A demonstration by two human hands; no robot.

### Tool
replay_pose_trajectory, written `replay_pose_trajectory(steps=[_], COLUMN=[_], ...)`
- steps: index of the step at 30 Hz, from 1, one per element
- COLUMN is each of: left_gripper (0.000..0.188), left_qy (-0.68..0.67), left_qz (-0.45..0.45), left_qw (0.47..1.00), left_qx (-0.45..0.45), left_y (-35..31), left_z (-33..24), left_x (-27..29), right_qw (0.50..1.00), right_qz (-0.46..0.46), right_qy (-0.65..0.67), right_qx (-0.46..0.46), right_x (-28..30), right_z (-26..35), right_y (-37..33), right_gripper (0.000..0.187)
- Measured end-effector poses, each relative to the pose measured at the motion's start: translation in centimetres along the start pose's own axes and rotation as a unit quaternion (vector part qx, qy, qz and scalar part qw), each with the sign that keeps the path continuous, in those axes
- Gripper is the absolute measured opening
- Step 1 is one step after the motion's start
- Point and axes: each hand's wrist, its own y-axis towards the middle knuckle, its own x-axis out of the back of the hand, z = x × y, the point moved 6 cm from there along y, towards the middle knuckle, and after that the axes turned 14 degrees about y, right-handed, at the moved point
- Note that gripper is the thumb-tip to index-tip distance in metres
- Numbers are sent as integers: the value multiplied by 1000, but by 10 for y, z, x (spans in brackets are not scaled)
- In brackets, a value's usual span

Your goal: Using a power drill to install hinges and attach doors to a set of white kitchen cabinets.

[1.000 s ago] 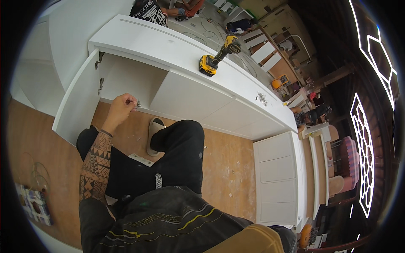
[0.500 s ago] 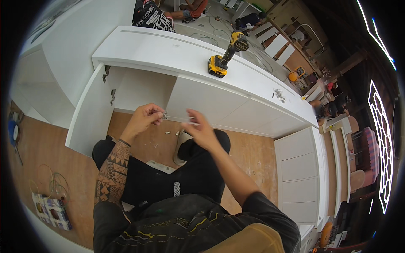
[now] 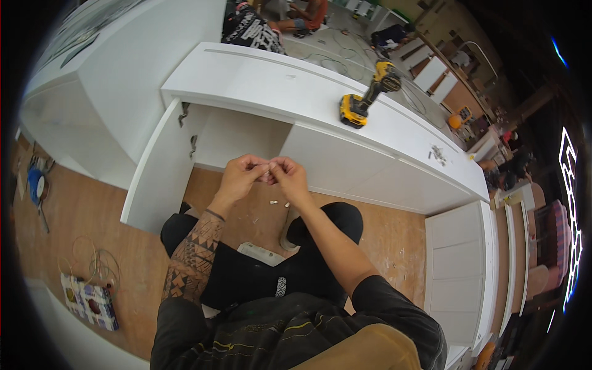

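Note:
My left hand [image 3: 242,177] and my right hand [image 3: 290,179] meet fingertip to fingertip in front of the low white cabinet [image 3: 345,157]. Both are closed in a pinch around something tiny, mostly hidden by the fingers. To the left of them the cabinet door [image 3: 161,163] stands swung out, with two metal hinges along its inner edge. Behind my hands lies the bare cabinet compartment [image 3: 240,132]. Small white pieces [image 3: 274,202] rest on the wooden floor just below my hands.
A yellow and black cordless drill [image 3: 367,98] stands on the cabinet top, with a heap of small hardware [image 3: 437,155] farther right. A patterned box [image 3: 89,302] and cables lie at lower left. A blue tool [image 3: 38,182] is on the far-left floor. People work beyond the cabinet.
My right hand, apart and blurred before, has come over to my left hand, and their fingertips now touch. The small greyish piece seen in my left fingers is now mostly covered. The view has shifted.

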Motion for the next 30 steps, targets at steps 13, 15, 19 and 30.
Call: replay_pose_trajectory(steps=[13,15,19,30], left_gripper=[12,11,9,13], left_qy=[-148,-116,27,88], left_qz=[-180,-132,-45,-44], left_qw=[971,981,998,995], left_qx=[-51,-83,-23,11], left_y=[-6,-13,-25,-2], left_z=[-36,-56,-38,-14], left_x=[46,33,42,51], right_qw=[893,858,898,730], right_qz=[2,-87,-141,15], right_qy=[-334,-405,-335,-660], right_qx=[302,304,247,175], right_x=[-102,-65,-44,3], right_z=[65,66,121,135], right_y=[28,60,93,251], right_gripper=[11,12,17,20])
